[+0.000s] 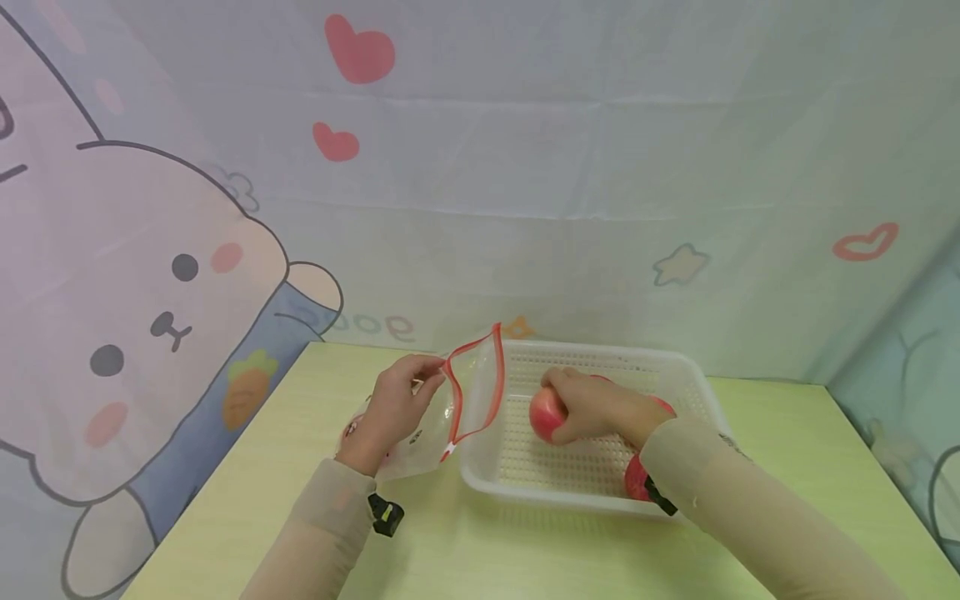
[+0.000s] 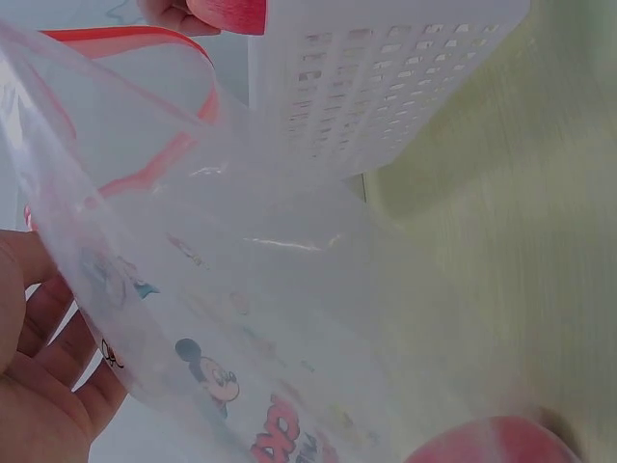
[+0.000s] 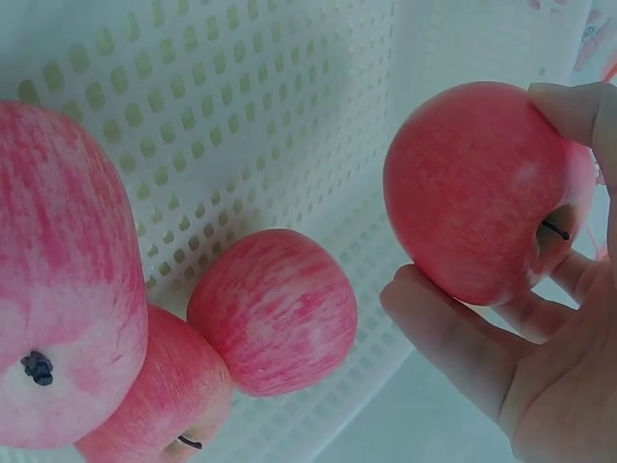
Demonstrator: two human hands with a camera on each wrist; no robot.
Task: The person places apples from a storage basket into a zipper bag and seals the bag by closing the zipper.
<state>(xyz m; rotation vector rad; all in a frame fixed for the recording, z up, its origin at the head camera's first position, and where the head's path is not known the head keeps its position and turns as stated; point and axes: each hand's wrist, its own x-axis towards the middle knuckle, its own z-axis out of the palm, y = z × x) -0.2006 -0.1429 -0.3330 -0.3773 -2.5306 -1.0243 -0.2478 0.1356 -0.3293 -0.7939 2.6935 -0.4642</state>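
My left hand (image 1: 396, 405) holds a clear zip bag (image 1: 429, 446) near its red-edged mouth, which gapes toward the basket. Cartoon prints cover the bag, and a reddish apple (image 2: 494, 444) shows through the plastic low in the left wrist view. Over the white plastic basket (image 1: 555, 497), my right hand (image 1: 596, 406) grips a red apple (image 1: 546, 415) between thumb and fingers. The right wrist view shows this apple's stem end facing the palm. Below and beside it lie a striped apple (image 3: 275, 313), a larger one (image 3: 63, 280) and a partly hidden one (image 3: 172, 394).
The basket stands on a pale yellow-green table (image 1: 442, 558), right of the bag. A cloth backdrop (image 1: 525, 167) with hearts and a cartoon bear hangs behind the table. Dark wrist devices (image 1: 386, 515) sit at both sleeves.
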